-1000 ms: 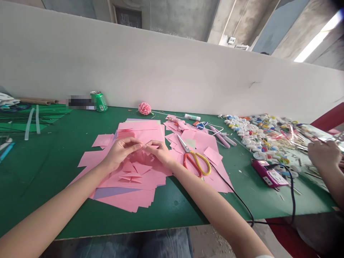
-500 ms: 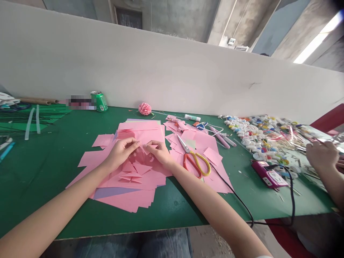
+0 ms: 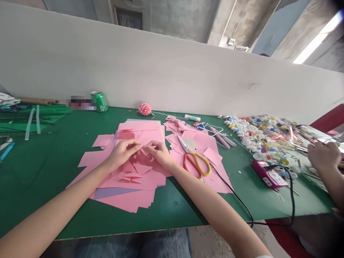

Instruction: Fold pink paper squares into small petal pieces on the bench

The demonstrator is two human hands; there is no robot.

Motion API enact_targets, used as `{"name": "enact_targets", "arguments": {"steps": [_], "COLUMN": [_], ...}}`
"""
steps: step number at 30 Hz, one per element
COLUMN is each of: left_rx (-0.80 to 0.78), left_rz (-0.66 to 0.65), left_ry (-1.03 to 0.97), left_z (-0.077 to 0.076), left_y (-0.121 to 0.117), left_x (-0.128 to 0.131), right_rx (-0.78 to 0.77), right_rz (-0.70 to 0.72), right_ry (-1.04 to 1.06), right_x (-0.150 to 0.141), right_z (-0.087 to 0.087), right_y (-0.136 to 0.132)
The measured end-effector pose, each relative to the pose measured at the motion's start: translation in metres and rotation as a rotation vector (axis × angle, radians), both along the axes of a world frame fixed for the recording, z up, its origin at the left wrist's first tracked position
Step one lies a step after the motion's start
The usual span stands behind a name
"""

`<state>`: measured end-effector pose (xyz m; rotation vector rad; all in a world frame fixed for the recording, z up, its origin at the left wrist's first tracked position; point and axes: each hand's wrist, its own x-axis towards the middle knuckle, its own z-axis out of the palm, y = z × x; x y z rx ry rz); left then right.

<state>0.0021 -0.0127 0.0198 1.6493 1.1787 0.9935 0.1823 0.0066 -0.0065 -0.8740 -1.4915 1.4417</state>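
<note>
My left hand (image 3: 124,152) and my right hand (image 3: 159,153) meet over a pile of pink paper sheets (image 3: 107,175). Both are closed in a pinch, thumbs nearly touching, on a small piece of folded pink paper (image 3: 146,152) that the fingers partly hide. Just below them on the pile lie several folded pink paper pieces (image 3: 130,177). A stack of small pink paper squares (image 3: 126,134) sits behind my left hand. To the right of my right hand rest scissors (image 3: 195,159) with one red and one yellow handle loop, blades apart.
A pink paper ball (image 3: 145,109), a green can (image 3: 99,101) and a glue stick (image 3: 192,117) stand or lie along the back. On the right are a magenta power strip (image 3: 269,174) with a black cable, a heap of small plastic parts (image 3: 255,138) and another person's hand (image 3: 324,156).
My left fingertips have shifted slightly right, closer to my right thumb. The other person's hand at the right edge has moved a little.
</note>
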Motion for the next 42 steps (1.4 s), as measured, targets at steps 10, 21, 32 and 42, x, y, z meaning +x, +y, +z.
{"name": "enact_targets", "arguments": {"steps": [10,21,32,42], "left_rx": [0.039,0.089,0.161,0.18], "left_rz": [0.075,0.048,0.195,0.159], "left_ry": [-0.012,0.033,-0.04,0.016], "left_z": [-0.0017,0.0018,-0.003,-0.0032], "left_y": [-0.0011,-0.0021,0.001,0.0012], "left_x": [-0.0001,-0.0015,-0.0018,-0.003], "right_rx": [0.003,-0.06,-0.057,-0.043], "right_rz": [-0.027,-0.055,0.062,0.035], "right_ry": [-0.002,0.068,0.051,0.044], "right_x": [-0.0007,0.0006,0.0019,0.0005], "right_z": [0.002,0.0044,0.0004,0.0017], "right_y": [0.0003,-0.0005,0.0048,0.0023]}}
